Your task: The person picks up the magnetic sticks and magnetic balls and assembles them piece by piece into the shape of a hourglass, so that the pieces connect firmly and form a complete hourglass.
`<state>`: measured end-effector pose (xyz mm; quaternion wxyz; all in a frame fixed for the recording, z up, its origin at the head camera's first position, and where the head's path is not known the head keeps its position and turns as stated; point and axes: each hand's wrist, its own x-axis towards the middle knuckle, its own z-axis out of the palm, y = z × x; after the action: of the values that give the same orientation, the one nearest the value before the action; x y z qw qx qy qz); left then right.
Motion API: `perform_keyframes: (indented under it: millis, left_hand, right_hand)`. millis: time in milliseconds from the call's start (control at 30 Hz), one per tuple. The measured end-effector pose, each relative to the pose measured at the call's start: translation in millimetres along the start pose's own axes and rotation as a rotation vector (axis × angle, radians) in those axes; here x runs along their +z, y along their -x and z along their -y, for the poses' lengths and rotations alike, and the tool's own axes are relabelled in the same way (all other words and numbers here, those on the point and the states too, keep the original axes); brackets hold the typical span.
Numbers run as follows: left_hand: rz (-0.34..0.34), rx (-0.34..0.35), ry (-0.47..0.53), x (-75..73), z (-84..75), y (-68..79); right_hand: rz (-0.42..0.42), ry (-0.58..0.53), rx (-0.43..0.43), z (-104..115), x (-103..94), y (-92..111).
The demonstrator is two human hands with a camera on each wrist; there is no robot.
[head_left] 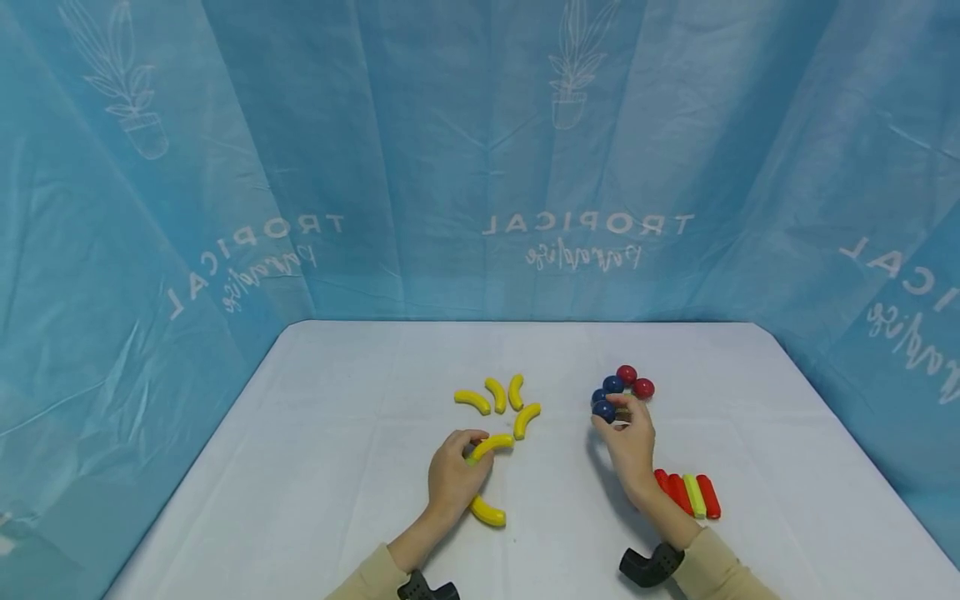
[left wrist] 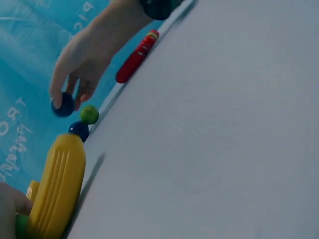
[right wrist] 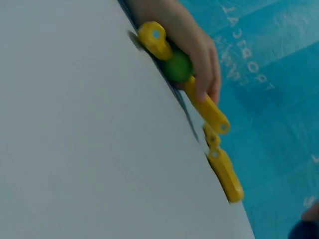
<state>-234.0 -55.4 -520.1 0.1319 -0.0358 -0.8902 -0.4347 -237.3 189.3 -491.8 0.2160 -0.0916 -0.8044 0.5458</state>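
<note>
My left hand [head_left: 459,473] grips a yellow toy banana [head_left: 492,445] by its near end, its fingertips on it in the right wrist view. A green ball [right wrist: 178,67] shows under that hand. Another yellow banana [head_left: 489,512] lies just below the hand, and several more, such as this banana [head_left: 472,402], form an arc beyond it. My right hand [head_left: 632,440] pinches a dark blue ball [left wrist: 63,105] between thumb and fingers, above the table. Close by are another blue ball [head_left: 613,384], a red ball [head_left: 626,374] and a green ball [left wrist: 89,114], partly hidden in the head view.
Red sticks [head_left: 708,497] and one yellow-green stick [head_left: 693,496] lie side by side near my right forearm. A white cloth [head_left: 360,375] covers the table. Blue printed curtains [head_left: 450,167] hang at the back and both sides.
</note>
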Motion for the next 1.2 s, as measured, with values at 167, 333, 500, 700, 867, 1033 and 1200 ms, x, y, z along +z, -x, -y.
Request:
perform_keyframes:
  millis: [167,333,500,700,867,1033,1200]
  left_hand:
    - [0.016,0.012,-0.008,-0.8,-2.1,3.6]
    - [0.019,0.017,-0.013,-0.4,-2.6,4.9]
    - [0.042,0.087,-0.030,0.9,-1.5,5.7]
    - [0.062,0.173,0.007,0.6,-0.4,5.4]
    - [0.117,0.210,0.030,1.1,2.1,3.4]
    - [0.210,0.318,0.058,2.2,6.1,1.4]
    - [0.256,0.302,0.089,2.1,6.2,0.6]
  right_hand:
    - [0.244,0.030,-0.078,-2,18.4,17]
    - [0.390,0.015,-0.123,-6,35.0,32]
    - [0.418,-0.010,-0.208,-6,45.8,38]
    - [0.421,-0.014,-0.211,-7,48.6,39]
    - [0.501,0.005,-0.255,-6,46.6,38]
    - [0.585,-0.004,-0.313,-6,45.3,37]
    - [0.517,-0.011,-0.289,-3,47.2,35]
